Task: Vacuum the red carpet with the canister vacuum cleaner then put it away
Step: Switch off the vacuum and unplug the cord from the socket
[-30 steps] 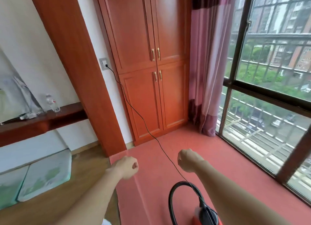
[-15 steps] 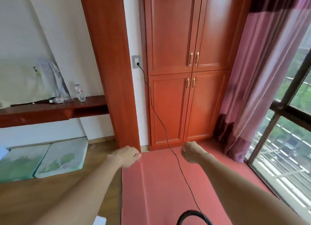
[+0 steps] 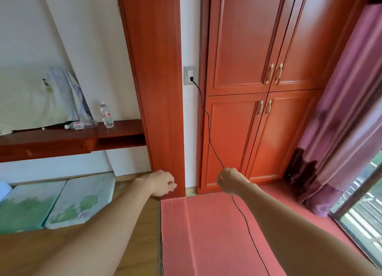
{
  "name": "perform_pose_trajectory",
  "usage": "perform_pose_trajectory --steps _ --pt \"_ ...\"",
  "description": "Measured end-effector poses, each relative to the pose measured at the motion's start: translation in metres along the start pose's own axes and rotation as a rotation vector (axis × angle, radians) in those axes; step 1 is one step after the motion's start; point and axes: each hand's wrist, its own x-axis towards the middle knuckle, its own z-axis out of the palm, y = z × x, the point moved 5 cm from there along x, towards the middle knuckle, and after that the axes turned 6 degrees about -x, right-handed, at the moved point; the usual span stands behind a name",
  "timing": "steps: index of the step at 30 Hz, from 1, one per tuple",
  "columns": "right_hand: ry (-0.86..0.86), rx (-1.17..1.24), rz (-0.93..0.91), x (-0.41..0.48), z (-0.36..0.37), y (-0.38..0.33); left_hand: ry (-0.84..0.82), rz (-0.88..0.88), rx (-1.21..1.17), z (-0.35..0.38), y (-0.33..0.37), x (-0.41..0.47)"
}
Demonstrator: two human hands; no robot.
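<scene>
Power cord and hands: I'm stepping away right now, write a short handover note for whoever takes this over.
Left hand: loosely curled, holding nothing, in front of the wooden post.
Right hand: closed at the black power cord; the cord passes behind it, so an actual grip cannot be confirmed.
Cord: plug sits in the wall outlet, and the line trails down across the red carpet toward the bottom edge.
Vacuum cleaner: out of view.
Done: cannot tell whether the carpet is vacuumed.
Left: likely unplug, gather the cord, put the vacuum away.
</scene>
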Motion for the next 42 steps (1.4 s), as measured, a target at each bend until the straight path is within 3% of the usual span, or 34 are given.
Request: perform_pose_trajectory --steps 10,17,26,30,35,39,42 --pt "-0.015 -0.003 0.117 0.13 -0.011 0.0 -0.079 0.074 0.072 -0.073 -0.039 0.139" --pt "-0.012 0.01 0.064 0.254 -0.056 0.024 -0.05 0.016 0.079 -0.117 -0.047 0.233" --pt "0.14 -0.032 -0.054 0.38 -0.139 0.001 0.0 -0.043 0.079 -0.192 -0.051 0.343" --pt "0.228 -0.098 -0.019 0.433 -0.171 -0.01 -0.029 0.008 0.123 -0.204 -0.052 0.409" --pt "0.419 -0.046 -0.001 0.501 -0.227 -0.036 -0.044 0.093 -0.037 -0.213 -0.042 0.485" --pt "0.376 -0.377 -0.098 0.555 -0.252 -0.086 0.028 0.142 -0.2 -0.231 -0.019 0.533" --pt "0.296 -0.577 -0.112 0.584 -0.258 -0.112 0.076 0.265 -0.547 -0.241 0.004 0.555"
